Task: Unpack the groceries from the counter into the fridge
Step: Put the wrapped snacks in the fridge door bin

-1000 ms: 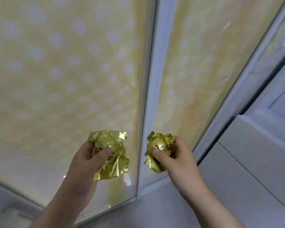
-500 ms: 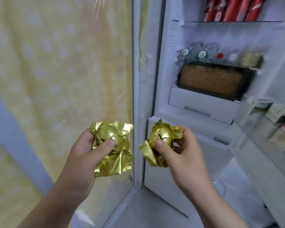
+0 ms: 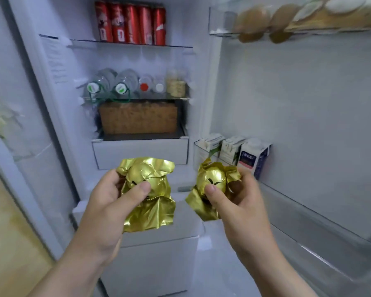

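Each of the two hands grips a gold foil packet before the open fridge: left hand holds the bigger packet, right hand the smaller packet, apart

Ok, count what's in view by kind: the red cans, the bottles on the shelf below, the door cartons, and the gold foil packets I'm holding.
Red cans: 5
Bottles: 4
Cartons: 3
Gold foil packets: 2, one in the left hand, one in the right hand
Total: 14
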